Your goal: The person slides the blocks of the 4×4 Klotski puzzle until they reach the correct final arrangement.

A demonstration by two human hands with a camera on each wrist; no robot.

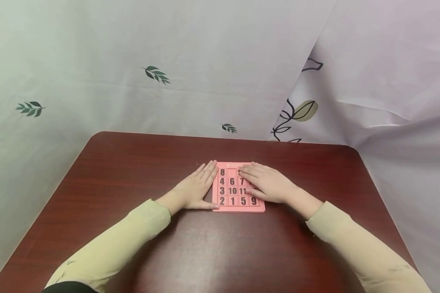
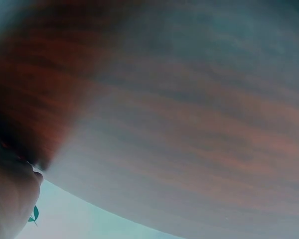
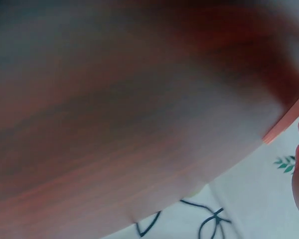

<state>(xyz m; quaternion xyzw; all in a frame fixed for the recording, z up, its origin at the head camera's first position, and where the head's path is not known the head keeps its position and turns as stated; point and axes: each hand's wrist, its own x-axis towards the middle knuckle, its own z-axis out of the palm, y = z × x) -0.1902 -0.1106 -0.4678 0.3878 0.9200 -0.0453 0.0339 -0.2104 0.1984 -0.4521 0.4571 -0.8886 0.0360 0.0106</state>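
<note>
A pair of pale yellow-green cloth sleeves (image 1: 113,238) reaches over a dark red-brown wood-grained table (image 1: 205,260), where a flat, square pink number-puzzle board (image 1: 242,209) lies at the middle, its digits facing the person, presumably for easy reading. The nearest row of pink, black-numbered tiles (image 1: 243,201) reads 2, 1, 5, 9. The left hand (image 1: 194,188) lies flat, straight fingers along the board's left edge, thumb stretched to the near corner, likely bracing the frame. The right hand (image 1: 270,184) extends straight fingers over the far right tiles, thumb apart, seemingly to press or slide pieces; neither hand pinches anything. A vacant rectangular slot (image 1: 232,172) in the far row gives tiles room to shift, though the right hand hides several numbers. Behind the table, a greyish-white fabric sheet (image 1: 95,44) with green leaf prints closes off the space.
</note>
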